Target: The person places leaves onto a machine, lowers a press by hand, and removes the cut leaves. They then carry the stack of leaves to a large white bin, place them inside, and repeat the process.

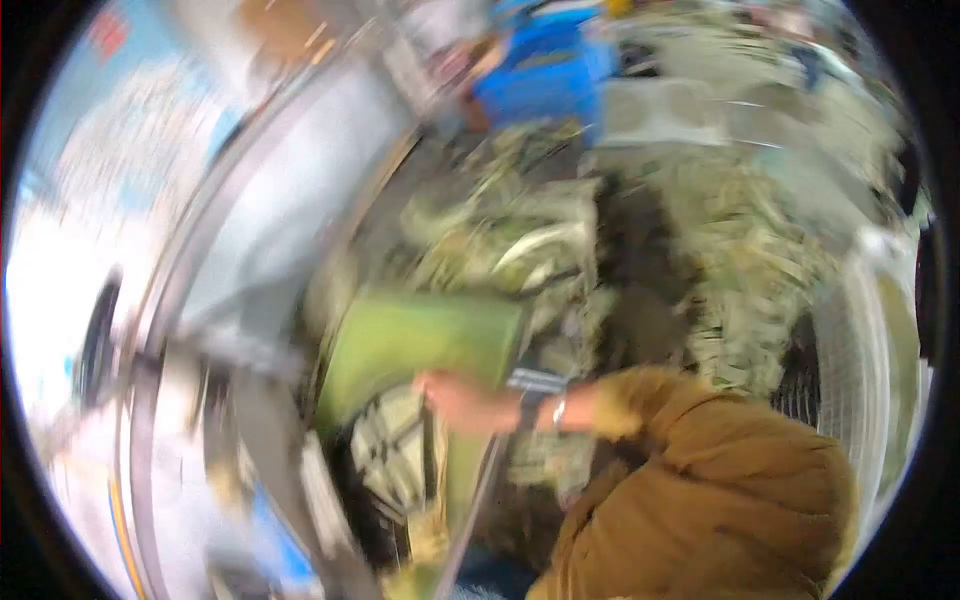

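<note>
The whole view is smeared by motion. My right hand reaches in from the right, in a brown sleeve, with a light band at the wrist. It is over a green surface, beside the edge of a dark-rimmed round part with pale panels and dark bars. The fingers are blurred, and whether they hold anything cannot be made out. My left hand does not show.
A pale metal sheet or counter slants along the left. Pale green leafy scraps cover the floor. A blue crate stands at the top, and a white slatted basket at the right.
</note>
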Demonstrator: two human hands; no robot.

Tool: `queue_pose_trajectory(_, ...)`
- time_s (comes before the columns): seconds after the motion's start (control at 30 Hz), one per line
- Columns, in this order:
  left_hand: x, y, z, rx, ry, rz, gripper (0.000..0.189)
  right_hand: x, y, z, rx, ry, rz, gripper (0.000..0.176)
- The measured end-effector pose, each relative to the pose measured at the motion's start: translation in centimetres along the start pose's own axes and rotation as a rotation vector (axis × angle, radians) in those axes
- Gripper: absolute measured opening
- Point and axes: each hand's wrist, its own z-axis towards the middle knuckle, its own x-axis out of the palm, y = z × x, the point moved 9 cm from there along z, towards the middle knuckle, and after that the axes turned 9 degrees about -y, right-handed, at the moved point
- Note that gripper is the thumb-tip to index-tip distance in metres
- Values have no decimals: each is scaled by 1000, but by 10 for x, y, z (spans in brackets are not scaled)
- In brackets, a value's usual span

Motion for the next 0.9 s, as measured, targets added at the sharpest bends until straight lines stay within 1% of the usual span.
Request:
queue_pose_trajectory(0.07,-34,15,-15,-21,-121,-37,44,-25,75,7,-321,-243,179,13)
queue_pose_trajectory(0.1,-34,-3,-26,145,-180,85,43,-15,105,9,-395,-201,255,19)
queue_pose_trajectory(0.13,-22,-26,-37,205,-92,-20,38,-15,142,12,-423,-77,326,25)
queue_pose_trajectory(0.17,-29,-40,-40,378,-208,-21,39,-4,173,11,-532,44,355,34)
queue_pose_trajectory(0.2,-37,-68,-49,591,-321,209,41,10,197,7,-566,121,379,41)
queue_pose_trajectory(0.23,-50,-80,-52,663,-468,390,46,21,216,6,-595,178,380,48)
queue_pose_trajectory(0.3,-70,-70,-40,508,-719,490,55,48,243,5,-531,395,598,59)
queue_pose_trajectory(0.33,-70,-49,-31,462,-652,374,60,57,255,-1,-575,375,630,60)
queue_pose_trajectory(0.37,-62,-24,-16,321,-516,217,57,67,254,-4,-403,473,757,54)
queue_pose_trajectory(0.43,-39,-20,-20,165,-379,-138,42,76,237,5,-7,703,1154,44)
queue_pose_trajectory(0.47,-30,-22,-25,126,-340,-175,38,67,225,7,127,686,1207,36)
queue_pose_trajectory(0.5,-21,-24,-30,87,-297,-207,38,50,217,13,62,548,1165,31)
queue_pose_trajectory(0.53,-14,-35,-38,140,-408,-231,34,40,211,16,11,454,1096,26)
queue_pose_trajectory(0.57,-9,-38,-45,163,-408,-178,30,27,203,20,-43,366,1013,21)
queue_pose_trajectory(0.6,-4,-41,-51,155,-421,-279,29,21,199,22,-31,353,995,21)
queue_pose_trajectory(0.63,-1,-40,-54,148,-435,-372,28,13,197,24,-59,294,975,17)
queue_pose_trajectory(0.67,-1,-33,-52,200,-381,-321,28,7,195,26,-90,239,956,15)
queue_pose_trajectory(0.7,2,-34,-54,200,-355,-355,28,5,192,26,-77,239,948,15)
queue_pose_trajectory(0.77,5,-38,-59,196,-412,-353,26,5,185,26,-15,218,949,15)
queue_pose_trajectory(0.8,14,-36,-56,186,-400,-354,26,5,179,30,-25,189,960,15)
queue_pose_trajectory(0.83,15,-33,-58,178,-416,-376,25,7,174,31,-9,197,953,15)
queue_pose_trajectory(0.9,17,-30,-62,153,-429,-388,23,7,174,31,-69,236,974,16)
